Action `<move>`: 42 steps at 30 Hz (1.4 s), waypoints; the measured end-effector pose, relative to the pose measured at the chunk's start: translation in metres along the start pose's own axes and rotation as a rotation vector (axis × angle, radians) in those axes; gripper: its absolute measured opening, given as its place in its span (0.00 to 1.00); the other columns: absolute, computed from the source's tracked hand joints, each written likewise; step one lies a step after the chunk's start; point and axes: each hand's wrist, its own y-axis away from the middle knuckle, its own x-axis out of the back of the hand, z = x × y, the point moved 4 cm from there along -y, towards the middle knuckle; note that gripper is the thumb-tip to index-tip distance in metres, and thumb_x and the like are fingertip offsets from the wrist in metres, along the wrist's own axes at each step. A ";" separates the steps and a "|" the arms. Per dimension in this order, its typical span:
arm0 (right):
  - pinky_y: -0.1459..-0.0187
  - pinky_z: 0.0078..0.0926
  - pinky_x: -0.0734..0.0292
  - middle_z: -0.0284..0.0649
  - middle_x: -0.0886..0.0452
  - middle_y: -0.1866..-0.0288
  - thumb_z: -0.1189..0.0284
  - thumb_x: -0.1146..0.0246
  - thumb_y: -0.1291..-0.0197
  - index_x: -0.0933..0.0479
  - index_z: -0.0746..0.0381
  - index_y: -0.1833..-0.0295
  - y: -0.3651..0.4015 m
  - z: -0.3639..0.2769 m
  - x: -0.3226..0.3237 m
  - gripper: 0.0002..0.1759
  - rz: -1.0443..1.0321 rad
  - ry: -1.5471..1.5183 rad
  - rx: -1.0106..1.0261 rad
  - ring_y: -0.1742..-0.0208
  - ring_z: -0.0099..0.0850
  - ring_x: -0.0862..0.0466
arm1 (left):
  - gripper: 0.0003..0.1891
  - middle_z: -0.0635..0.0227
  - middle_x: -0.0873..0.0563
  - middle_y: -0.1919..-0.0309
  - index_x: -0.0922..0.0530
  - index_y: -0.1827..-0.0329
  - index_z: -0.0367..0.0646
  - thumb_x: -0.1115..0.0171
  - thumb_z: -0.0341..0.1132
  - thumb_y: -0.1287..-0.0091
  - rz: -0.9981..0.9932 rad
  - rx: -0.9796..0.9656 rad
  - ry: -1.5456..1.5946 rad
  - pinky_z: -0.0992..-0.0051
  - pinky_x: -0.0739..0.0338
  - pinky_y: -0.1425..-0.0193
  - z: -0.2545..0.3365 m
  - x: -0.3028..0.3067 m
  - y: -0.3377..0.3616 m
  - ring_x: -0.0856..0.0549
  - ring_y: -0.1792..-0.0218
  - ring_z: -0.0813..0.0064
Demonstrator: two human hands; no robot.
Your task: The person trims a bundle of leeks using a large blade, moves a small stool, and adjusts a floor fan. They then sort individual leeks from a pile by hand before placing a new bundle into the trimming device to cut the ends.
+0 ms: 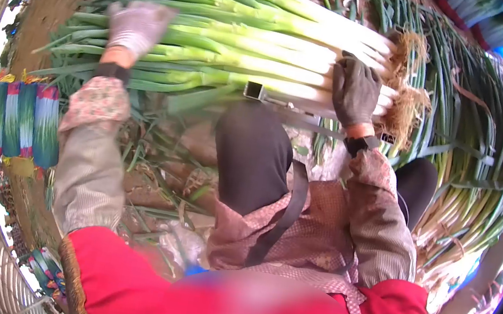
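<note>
The main bundle of long green onions (237,38) lies crosswise before the person, leaf ends to the left and white root ends to the right. Under both hands, the stalks run roughly parallel. A second pile of green onions (497,122) lies to the right, its leaves in disorder. The dark-clad knee (251,157) stands just below the main bundle's near edge. At far left is a row of wrapped bundles (45,126), marked in blue, green and red.

The left hand (137,26), in a pale glove, rests back upward on the leaves; its fingers are blurred, and whether it grips any cannot be told. The right hand (356,89), in a dark glove, lies on the white stalks with fingers partly bent; a firm hold cannot be confirmed. Brown root tufts (408,115) fan out just beyond it. A square metal tube end (254,90) shows at the bundle's near edge, between the hands.
</note>
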 end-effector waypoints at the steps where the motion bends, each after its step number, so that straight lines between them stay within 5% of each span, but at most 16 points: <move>1: 0.39 0.42 0.33 0.35 0.13 0.51 0.61 0.41 0.29 0.24 0.53 0.54 0.000 0.000 0.000 0.08 -0.010 -0.006 -0.007 0.49 0.37 0.16 | 0.21 0.69 0.13 0.46 0.17 0.46 0.59 0.55 0.57 0.24 0.080 0.102 0.099 0.36 0.36 0.37 -0.009 -0.023 0.007 0.16 0.42 0.62; 4: 0.45 0.43 0.31 0.38 0.14 0.55 0.60 0.42 0.28 0.23 0.54 0.52 -0.004 -0.001 0.000 0.11 0.029 -0.010 -0.002 0.52 0.42 0.17 | 0.23 0.69 0.12 0.45 0.18 0.45 0.56 0.56 0.58 0.23 0.094 0.245 0.143 0.31 0.42 0.32 -0.008 -0.040 0.001 0.16 0.40 0.63; 8: 0.41 0.45 0.31 0.38 0.13 0.53 0.59 0.42 0.29 0.23 0.54 0.51 0.000 0.007 -0.008 0.11 -0.018 0.020 -0.037 0.49 0.40 0.16 | 0.21 0.70 0.13 0.43 0.18 0.43 0.56 0.53 0.56 0.23 0.135 0.271 -0.044 0.30 0.43 0.32 0.001 -0.016 0.006 0.16 0.41 0.64; 12: 0.44 0.46 0.30 0.40 0.14 0.56 0.59 0.41 0.29 0.22 0.55 0.51 0.000 0.005 -0.010 0.12 0.038 -0.012 -0.014 0.51 0.43 0.16 | 0.20 0.69 0.18 0.36 0.20 0.39 0.57 0.48 0.55 0.24 0.601 0.161 0.101 0.36 0.44 0.27 0.044 0.020 0.044 0.23 0.32 0.63; 16: 0.46 0.47 0.30 0.43 0.14 0.56 0.60 0.40 0.30 0.22 0.55 0.50 0.001 0.008 -0.012 0.12 0.042 0.012 -0.025 0.53 0.45 0.16 | 0.24 0.72 0.23 0.30 0.23 0.32 0.57 0.44 0.54 0.27 0.731 0.082 0.365 0.41 0.50 0.23 0.127 0.022 0.073 0.29 0.28 0.64; 21: 0.38 0.45 0.33 0.41 0.13 0.53 0.60 0.40 0.30 0.23 0.56 0.55 0.014 0.004 -0.002 0.11 0.060 -0.045 0.039 0.49 0.41 0.16 | 0.20 0.72 0.18 0.37 0.19 0.38 0.54 0.44 0.50 0.27 0.602 0.098 0.327 0.38 0.50 0.25 0.157 0.016 0.046 0.25 0.33 0.66; 25: 0.35 0.44 0.34 0.39 0.15 0.51 0.61 0.39 0.31 0.23 0.55 0.54 0.014 0.005 -0.003 0.10 0.109 -0.025 0.054 0.46 0.40 0.17 | 0.18 0.70 0.15 0.45 0.17 0.44 0.49 0.42 0.49 0.28 0.560 0.026 0.319 0.45 0.43 0.26 0.161 0.013 0.044 0.23 0.38 0.65; 30: 0.30 0.42 0.38 0.40 0.14 0.50 0.56 0.40 0.29 0.20 0.53 0.46 0.009 0.009 0.009 0.15 -0.088 -0.148 -0.072 0.42 0.39 0.17 | 0.15 0.67 0.16 0.54 0.17 0.53 0.47 0.43 0.48 0.29 0.786 -0.014 0.363 0.46 0.39 0.31 0.165 0.014 0.044 0.22 0.44 0.63; 32: 0.42 0.41 0.22 0.47 0.13 0.49 0.53 0.39 0.29 0.23 0.58 0.37 0.004 0.026 0.014 0.24 -0.038 -0.396 -0.132 0.49 0.44 0.13 | 0.15 0.67 0.16 0.55 0.17 0.54 0.48 0.44 0.48 0.29 0.802 -0.003 0.385 0.46 0.39 0.31 0.163 0.007 0.042 0.22 0.44 0.64; 34: 0.49 0.40 0.19 0.48 0.13 0.49 0.56 0.35 0.31 0.23 0.58 0.37 -0.004 0.021 0.057 0.24 0.106 -0.317 -0.062 0.52 0.46 0.12 | 0.15 0.68 0.16 0.54 0.17 0.53 0.48 0.44 0.48 0.28 0.765 0.008 0.391 0.47 0.39 0.31 0.163 0.007 0.042 0.21 0.44 0.64; 35: 0.48 0.39 0.19 0.49 0.13 0.49 0.59 0.33 0.32 0.22 0.57 0.38 -0.002 0.020 0.085 0.22 0.025 -0.345 -0.184 0.50 0.45 0.12 | 0.15 0.69 0.15 0.53 0.17 0.52 0.49 0.44 0.48 0.28 0.719 0.016 0.380 0.48 0.39 0.31 0.162 0.009 0.043 0.21 0.43 0.65; 36: 0.49 0.38 0.19 0.49 0.13 0.49 0.60 0.34 0.32 0.22 0.55 0.38 -0.001 0.010 0.122 0.21 0.096 -0.310 -0.031 0.49 0.47 0.12 | 0.15 0.69 0.15 0.52 0.17 0.51 0.49 0.44 0.48 0.27 0.677 0.019 0.369 0.49 0.39 0.30 0.163 0.012 0.044 0.21 0.43 0.66; 37: 0.44 0.33 0.20 0.45 0.13 0.45 0.66 0.32 0.33 0.22 0.59 0.36 0.003 -0.016 0.173 0.22 0.038 -0.143 -0.058 0.44 0.39 0.13 | 0.14 0.70 0.15 0.53 0.17 0.52 0.49 0.44 0.48 0.27 0.719 0.019 0.353 0.49 0.39 0.31 0.164 0.011 0.044 0.20 0.44 0.66; 40: 0.43 0.37 0.21 0.47 0.13 0.46 0.71 0.33 0.34 0.19 0.60 0.40 0.029 -0.046 0.289 0.17 0.142 0.304 0.165 0.44 0.44 0.14 | 0.14 0.70 0.15 0.53 0.17 0.52 0.50 0.44 0.48 0.27 0.675 0.030 0.336 0.49 0.39 0.31 0.164 0.013 0.043 0.20 0.44 0.65; 42: 0.45 0.36 0.21 0.45 0.12 0.47 0.73 0.34 0.33 0.18 0.60 0.41 0.059 -0.054 0.350 0.16 0.209 0.331 0.110 0.46 0.41 0.13 | 0.15 0.69 0.15 0.57 0.16 0.56 0.50 0.45 0.49 0.27 0.811 0.007 0.330 0.48 0.38 0.32 0.165 0.003 0.038 0.20 0.46 0.65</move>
